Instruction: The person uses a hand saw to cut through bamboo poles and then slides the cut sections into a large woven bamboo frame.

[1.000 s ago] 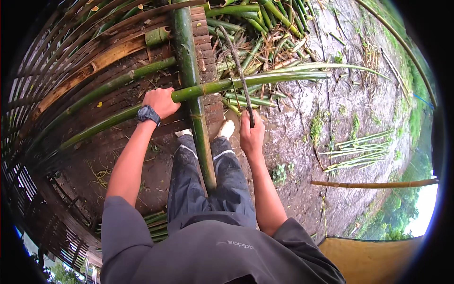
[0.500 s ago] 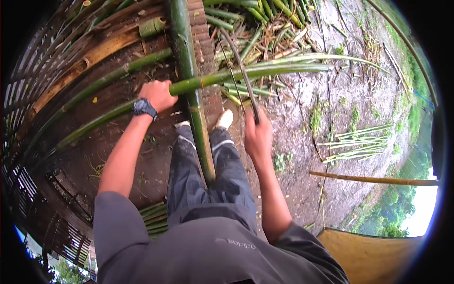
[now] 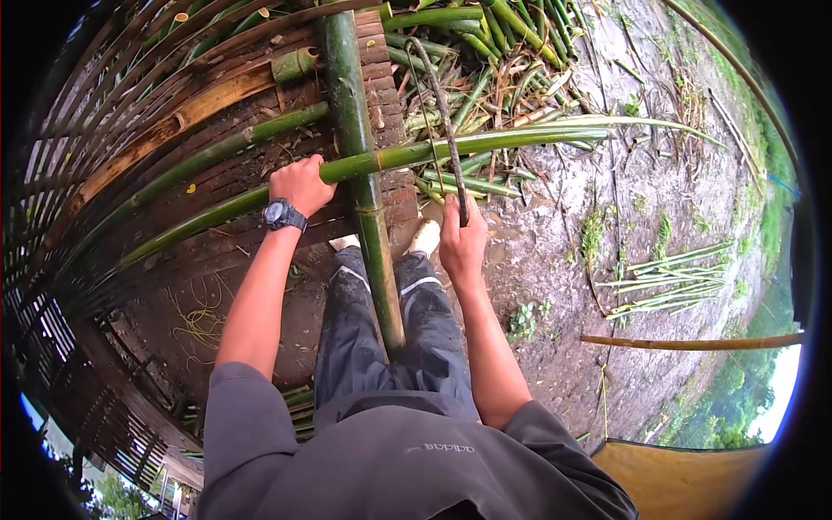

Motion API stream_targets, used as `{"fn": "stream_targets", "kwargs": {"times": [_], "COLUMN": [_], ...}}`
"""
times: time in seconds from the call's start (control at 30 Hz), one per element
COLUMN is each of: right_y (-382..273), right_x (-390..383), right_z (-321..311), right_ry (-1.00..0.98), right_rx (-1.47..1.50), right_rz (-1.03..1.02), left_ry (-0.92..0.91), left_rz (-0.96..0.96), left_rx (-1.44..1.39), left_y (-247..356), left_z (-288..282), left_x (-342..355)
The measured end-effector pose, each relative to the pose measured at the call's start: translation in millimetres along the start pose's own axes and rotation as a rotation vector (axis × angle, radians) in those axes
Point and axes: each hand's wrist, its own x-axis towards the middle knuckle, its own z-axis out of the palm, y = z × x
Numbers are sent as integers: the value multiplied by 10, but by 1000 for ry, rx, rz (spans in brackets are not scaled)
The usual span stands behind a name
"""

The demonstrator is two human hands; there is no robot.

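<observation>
- A dark grey shirt (image 3: 407,468) fills the lower middle of the frame, with dark trousers (image 3: 347,312) above it.
- Right hand (image 3: 464,244), just right of centre: fingers clamped on the lower end of a bow saw (image 3: 450,121), whose curved back rises toward the upper middle.
- Left hand (image 3: 299,186), left of centre, a dark watch (image 3: 277,213) at its wrist: fingers clamped around a slim green bamboo pole (image 3: 511,138).
- That pole slants from the left side to the upper right, across a thick green bamboo pole (image 3: 349,95). The saw's thin blade (image 3: 423,104) crosses it right of the thick one; how deep it sits cannot be told.
- The thick pole runs from the top edge down between the trouser legs, a pale boot (image 3: 424,237) on either side.
- Upper left: a slatted platform (image 3: 381,91) under both poles, also carrying a brown bamboo length (image 3: 217,92).
- Lower left: tangled yellow cord (image 3: 198,321) on the ground.
- Upper middle: a pile of cut green bamboo (image 3: 524,30).
- Right: thin green poles (image 3: 667,279) on wet mud.
- Far right edge: greenery (image 3: 728,394).
</observation>
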Motion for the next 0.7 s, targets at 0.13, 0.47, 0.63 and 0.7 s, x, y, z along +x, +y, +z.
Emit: {"fn": "stream_targets", "kwargs": {"times": [0.13, 0.47, 0.63, 0.7], "right_y": [-237, -606, -396, -61], "right_x": [27, -26, 118, 51], "right_z": [-48, -313, 12, 1], "right_ry": [-35, -122, -40, -31], "right_rx": [-110, -227, -119, -70], "right_rz": [15, 193, 72, 12], "left_ry": [-127, -143, -343, -474], "left_rz": [-15, 45, -46, -54], "left_rx": [44, 17, -2, -64], "left_y": [-35, 13, -32, 30], "left_z": [-36, -89, -245, -364], "left_x": [-12, -124, 133, 220]}}
